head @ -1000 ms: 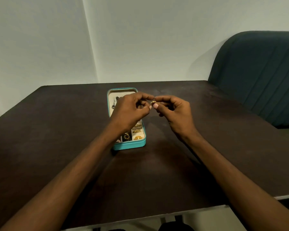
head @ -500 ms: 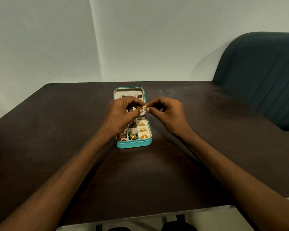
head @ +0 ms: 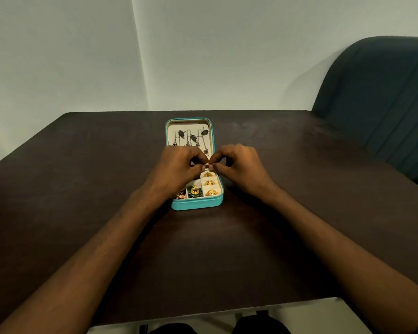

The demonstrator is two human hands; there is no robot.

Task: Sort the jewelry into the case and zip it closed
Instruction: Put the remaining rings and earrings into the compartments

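A teal jewelry case (head: 196,205) lies open in the middle of the dark table. Its flat lid (head: 189,124) holds several dark dangling earrings (head: 192,138). Gold rings (head: 209,182) sit in the cream slots at the right of the base, and a green-and-gold piece (head: 194,191) fills a compartment beside them. My left hand (head: 176,168) and my right hand (head: 239,168) meet over the case's middle, both pinching one small gold ring (head: 206,164) between fingertips, just above the top ring slot. The left hand hides the base's left compartments.
The dark brown table (head: 82,189) reaches to a white wall. A dark teal padded chair (head: 381,104) stands at the right, beyond the table's edge. The table's near edge (head: 227,309) runs across the bottom of the view.
Both hands have come down and back over the case with the gold ring, from beside its right edge to its middle. The camera has shifted, so the case sits more central.
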